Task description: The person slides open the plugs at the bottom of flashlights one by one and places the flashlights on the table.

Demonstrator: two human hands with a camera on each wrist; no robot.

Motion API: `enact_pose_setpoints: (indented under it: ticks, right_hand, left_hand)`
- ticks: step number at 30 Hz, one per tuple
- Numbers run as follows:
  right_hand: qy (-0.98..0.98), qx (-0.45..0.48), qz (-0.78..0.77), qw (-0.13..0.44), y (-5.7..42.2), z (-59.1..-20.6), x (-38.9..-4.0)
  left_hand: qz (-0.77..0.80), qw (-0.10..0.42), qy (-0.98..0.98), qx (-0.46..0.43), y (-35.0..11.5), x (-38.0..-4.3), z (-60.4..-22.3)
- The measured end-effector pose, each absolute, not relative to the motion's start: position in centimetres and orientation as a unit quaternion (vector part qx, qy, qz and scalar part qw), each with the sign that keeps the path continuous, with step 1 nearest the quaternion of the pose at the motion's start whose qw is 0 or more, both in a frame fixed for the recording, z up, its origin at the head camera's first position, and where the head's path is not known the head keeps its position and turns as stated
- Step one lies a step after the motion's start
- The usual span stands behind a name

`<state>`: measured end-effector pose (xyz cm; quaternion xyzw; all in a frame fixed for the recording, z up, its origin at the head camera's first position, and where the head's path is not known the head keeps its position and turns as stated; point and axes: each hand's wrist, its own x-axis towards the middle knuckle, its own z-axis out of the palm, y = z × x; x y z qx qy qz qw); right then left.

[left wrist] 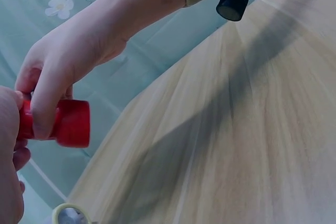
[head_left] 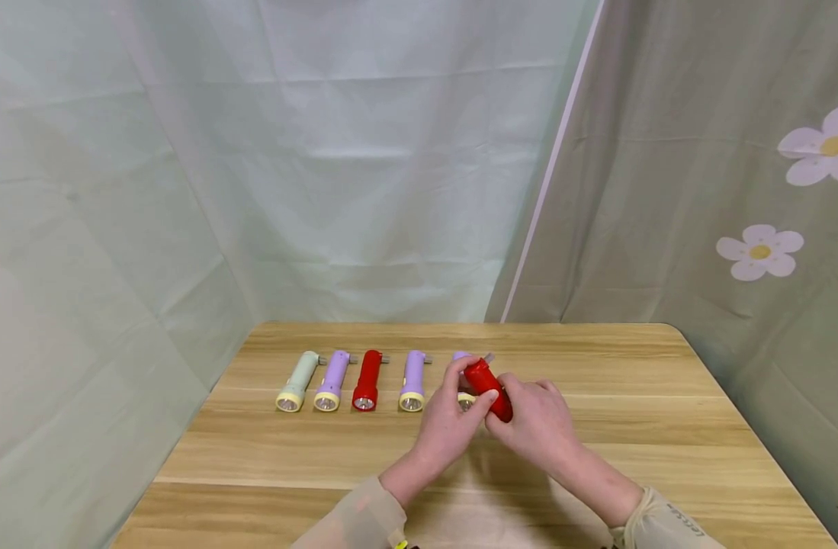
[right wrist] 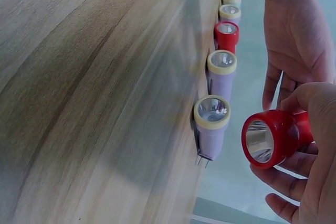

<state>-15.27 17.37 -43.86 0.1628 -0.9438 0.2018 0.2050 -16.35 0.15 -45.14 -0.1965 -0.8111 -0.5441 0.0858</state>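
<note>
Both hands hold a red flashlight (head_left: pixel 489 391) above the table, tilted, with its head toward the person. The left hand (head_left: pixel 447 415) pinches it near the tail end, thumb on the near side. My right hand (head_left: pixel 544 423) grips it around the neck just behind the head. The right wrist view shows the round reflector of the held flashlight (right wrist: pixel 260 142) facing out. A small pale metal piece shows beside its tail in the head view; I cannot tell which flashlight it belongs to. Behind the hands lies a purple flashlight (right wrist: pixel 211 121), partly hidden in the head view.
Left of the hands on the wooden table (head_left: pixel 288 473) lie a pale green flashlight (head_left: pixel 300 381), a purple flashlight (head_left: pixel 333 381), a red flashlight (head_left: pixel 368 380) and another purple flashlight (head_left: pixel 413 381) in a row. Their plug prongs point right. A curtain (head_left: pixel 391 191) hangs behind.
</note>
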Motion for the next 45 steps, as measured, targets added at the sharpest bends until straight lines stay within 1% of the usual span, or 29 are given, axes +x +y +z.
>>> enact_pose_setpoints:
  ticks: [6, 10, 13, 15, 22, 28, 38, 45]
  right_hand:
    - [-0.948, 0.15, 0.219, 0.178, 17.9, -44.0, -15.4]
    - [-0.947, 0.144, 0.226, 0.175, 18.3, -44.1, -15.6]
    - [-0.947, 0.141, 0.231, 0.176, 18.7, -44.1, -15.7]
    - [-0.946, 0.138, 0.232, 0.178, 19.0, -44.0, -15.8]
    - [-0.947, 0.127, 0.238, 0.175, 19.7, -43.5, -16.1]
    - [-0.951, 0.111, 0.241, 0.162, 20.2, -43.2, -16.6]
    - [-0.954, 0.083, 0.256, 0.132, 20.9, -42.8, -17.5]
    - [-0.955, 0.066, 0.265, 0.118, 21.3, -43.0, -18.1]
  left_hand:
    - [-0.522, 0.058, -0.821, -0.223, -0.3, -16.7, -44.6]
    - [-0.487, 0.034, -0.839, -0.24, -0.8, -17.0, -44.3]
    - [-0.454, 0.027, -0.855, -0.248, -1.2, -17.2, -44.1]
    - [-0.427, 0.036, -0.867, -0.256, -1.6, -17.2, -44.0]
    - [-0.289, 0.094, -0.907, -0.291, -2.8, -17.4, -44.0]
    - [-0.21, 0.121, -0.919, -0.311, -3.9, -17.5, -44.3]
    - [-0.117, 0.142, -0.918, -0.352, -5.9, -17.0, -45.0]
    - [-0.083, 0.13, -0.921, -0.358, -7.0, -16.2, -45.5]
